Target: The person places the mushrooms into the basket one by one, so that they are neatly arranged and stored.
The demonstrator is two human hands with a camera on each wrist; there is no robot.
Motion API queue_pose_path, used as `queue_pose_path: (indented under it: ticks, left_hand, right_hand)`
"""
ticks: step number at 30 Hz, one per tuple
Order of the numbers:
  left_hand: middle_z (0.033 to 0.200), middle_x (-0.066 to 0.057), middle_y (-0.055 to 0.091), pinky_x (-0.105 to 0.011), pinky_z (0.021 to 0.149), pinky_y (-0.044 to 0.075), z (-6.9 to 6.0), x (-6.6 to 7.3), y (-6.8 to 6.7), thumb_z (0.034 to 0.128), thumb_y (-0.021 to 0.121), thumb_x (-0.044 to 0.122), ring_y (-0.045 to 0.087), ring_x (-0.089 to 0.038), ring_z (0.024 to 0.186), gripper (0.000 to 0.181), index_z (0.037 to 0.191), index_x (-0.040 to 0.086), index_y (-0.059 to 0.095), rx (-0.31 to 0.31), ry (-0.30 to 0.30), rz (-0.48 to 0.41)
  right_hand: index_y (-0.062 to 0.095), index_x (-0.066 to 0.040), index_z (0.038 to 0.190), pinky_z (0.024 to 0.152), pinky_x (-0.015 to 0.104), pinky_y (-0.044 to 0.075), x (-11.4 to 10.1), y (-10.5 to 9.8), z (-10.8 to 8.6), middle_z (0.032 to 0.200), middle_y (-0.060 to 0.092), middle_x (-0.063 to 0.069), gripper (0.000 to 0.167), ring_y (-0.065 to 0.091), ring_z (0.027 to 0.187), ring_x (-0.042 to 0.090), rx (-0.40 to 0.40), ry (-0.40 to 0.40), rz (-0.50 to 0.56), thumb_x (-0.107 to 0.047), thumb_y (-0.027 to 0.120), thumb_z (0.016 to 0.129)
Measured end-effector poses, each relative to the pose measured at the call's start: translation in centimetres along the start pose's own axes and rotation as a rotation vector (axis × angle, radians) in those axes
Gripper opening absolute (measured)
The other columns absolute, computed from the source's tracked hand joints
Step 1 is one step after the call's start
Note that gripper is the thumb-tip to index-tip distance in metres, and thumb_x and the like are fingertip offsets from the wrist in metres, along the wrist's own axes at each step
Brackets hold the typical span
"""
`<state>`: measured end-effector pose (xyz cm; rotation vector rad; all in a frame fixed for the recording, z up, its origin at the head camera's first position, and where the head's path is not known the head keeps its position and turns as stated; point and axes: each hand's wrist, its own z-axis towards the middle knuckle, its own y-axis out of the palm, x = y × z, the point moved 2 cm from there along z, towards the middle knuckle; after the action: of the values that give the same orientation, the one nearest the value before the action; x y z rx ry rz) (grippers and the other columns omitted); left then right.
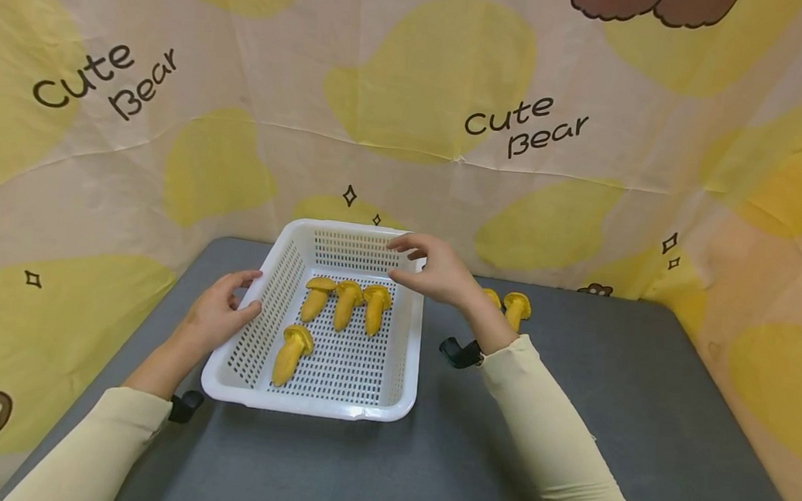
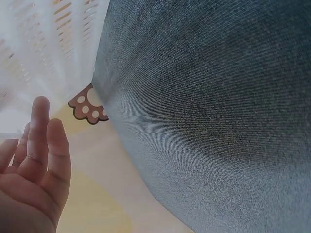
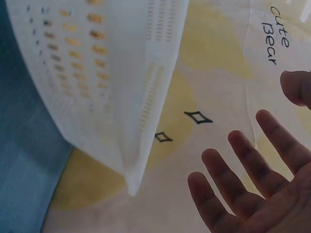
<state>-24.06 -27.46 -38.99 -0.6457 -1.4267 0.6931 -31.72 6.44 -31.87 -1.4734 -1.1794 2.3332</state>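
A white perforated plastic basket sits on the grey table, holding several yellow mushrooms, most of them in a row in its upper half. At its left side is my left hand, with fingertips and thumb at the rim; whether they touch it I cannot tell. The left wrist view shows these fingers fairly straight beside the basket wall. My right hand hovers by the far right corner, fingers spread and holding nothing. In the right wrist view, its fingers stand apart from the basket.
More yellow mushrooms lie on the table right of the basket, partly hidden behind my right forearm. A patterned cloth hangs behind and around the grey table. Dark straps sit at both wrists.
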Motion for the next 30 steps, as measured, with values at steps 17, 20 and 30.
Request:
queue_pose_path:
  ticks: [17, 20, 30]
  left_hand:
    - [0.137, -0.020, 0.043, -0.029, 0.053, 0.055, 0.1, -0.2, 0.1, 0.0928, 0.057, 0.021, 0.061, -0.020, 0.070, 0.059, 0.146, 0.008, 0.036, 0.000, -0.007, 0.005]
    - [0.138, -0.020, 0.043, -0.029, 0.053, 0.056, 0.1, -0.2, 0.1, 0.0928, 0.057, 0.021, 0.061, -0.020, 0.071, 0.059, 0.146, 0.008, 0.035, -0.001, -0.010, 0.006]
    - [0.138, -0.022, 0.044, -0.030, 0.052, 0.053, 0.2, -0.3, -0.1, 0.0925, 0.056, 0.020, 0.059, -0.020, 0.067, 0.058, 0.146, 0.007, 0.037, 0.003, 0.025, -0.008]
  right_hand:
    - [0.059, -0.013, 0.128, 0.096, 0.052, 0.049, 4.1, -3.3, -2.1, 0.134, 0.055, 0.010, 0.044, 0.053, 0.121, 0.039, -0.010, 0.138, -0.086, -0.025, 0.069, 0.086]
    - [0.059, -0.017, 0.127, 0.098, 0.052, 0.048, 4.7, -3.7, -2.4, 0.134, 0.056, 0.008, 0.043, 0.053, 0.122, 0.037, -0.023, 0.155, -0.127, -0.027, 0.069, 0.086]
    - [0.061, -0.020, 0.125, 0.095, 0.052, 0.048, 6.8, -4.4, -3.0, 0.135, 0.054, 0.010, 0.043, 0.053, 0.120, 0.032, -0.072, 0.179, -0.388, -0.038, 0.067, 0.086]
